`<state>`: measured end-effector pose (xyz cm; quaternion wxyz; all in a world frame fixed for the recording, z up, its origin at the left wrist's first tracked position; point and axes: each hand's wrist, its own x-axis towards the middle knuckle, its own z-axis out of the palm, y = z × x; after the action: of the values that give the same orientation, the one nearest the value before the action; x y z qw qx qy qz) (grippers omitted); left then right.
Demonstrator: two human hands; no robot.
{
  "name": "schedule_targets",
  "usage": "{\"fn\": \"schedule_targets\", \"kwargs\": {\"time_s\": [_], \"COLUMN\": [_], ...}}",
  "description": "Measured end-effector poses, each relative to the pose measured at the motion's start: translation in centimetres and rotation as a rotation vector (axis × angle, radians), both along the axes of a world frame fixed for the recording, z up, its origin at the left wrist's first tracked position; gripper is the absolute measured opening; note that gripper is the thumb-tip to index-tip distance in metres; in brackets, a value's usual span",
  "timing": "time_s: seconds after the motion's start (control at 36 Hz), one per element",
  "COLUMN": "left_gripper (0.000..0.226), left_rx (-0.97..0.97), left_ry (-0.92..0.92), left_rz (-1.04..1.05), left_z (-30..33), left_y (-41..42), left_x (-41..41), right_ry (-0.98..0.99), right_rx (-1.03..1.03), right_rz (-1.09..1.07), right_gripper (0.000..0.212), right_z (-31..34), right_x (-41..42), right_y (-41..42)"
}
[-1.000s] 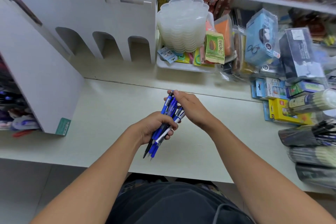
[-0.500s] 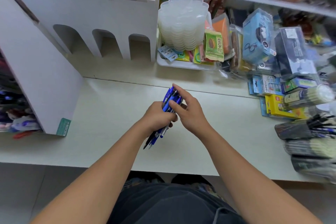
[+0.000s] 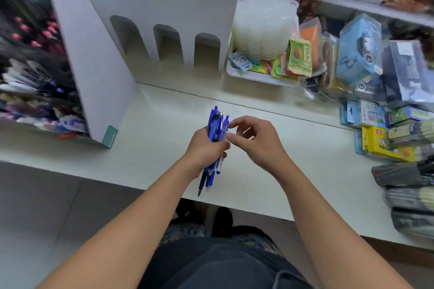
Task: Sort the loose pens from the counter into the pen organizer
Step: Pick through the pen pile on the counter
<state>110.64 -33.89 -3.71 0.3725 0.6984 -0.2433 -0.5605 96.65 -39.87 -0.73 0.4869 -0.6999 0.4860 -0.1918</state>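
A bundle of blue pens (image 3: 215,145) stands nearly upright above the pale counter (image 3: 150,148), clip ends up and tips down. The left hand (image 3: 203,150) wraps its fingers round the middle of the bundle. The right hand (image 3: 254,139) hovers just beside the upper ends, fingers loosely curled and holding nothing; whether a fingertip touches a pen cannot be told. Behind stands a white organizer (image 3: 164,14) with three arched openings. To its right, a white tray (image 3: 249,76) holds stacked translucent containers (image 3: 263,28) and small packets.
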Motion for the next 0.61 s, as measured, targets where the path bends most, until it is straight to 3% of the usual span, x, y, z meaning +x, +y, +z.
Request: {"fn": "schedule_targets", "kwargs": {"time_s": [0.08,0.36,0.53,0.61], "left_gripper": [0.023,0.032,0.028,0.029], "left_rx": [-0.033,-0.008,-0.027,-0.068], "left_ry": [-0.071,-0.382,-0.356,-0.286], "left_rz": [-0.003,0.014,0.102,0.11], "left_z": [0.8,2.7,3.0,2.8], "left_y": [2.1,10.8,14.6,16.2], "left_x": [0.1,4.1,6.6,8.3], "right_ry": [0.14,0.069,0.125,0.116], "right_rx": [0.015,0.259,0.27,0.293], "right_rz": [0.265,0.475,0.547,0.457], "right_gripper": [0.016,0.005,0.009,0.016], "right_z": [1.0,2.0,3.0,3.7], "right_x": [1.5,7.0,11.0,12.6], "right_y": [0.3,5.4,9.1,10.1]}}
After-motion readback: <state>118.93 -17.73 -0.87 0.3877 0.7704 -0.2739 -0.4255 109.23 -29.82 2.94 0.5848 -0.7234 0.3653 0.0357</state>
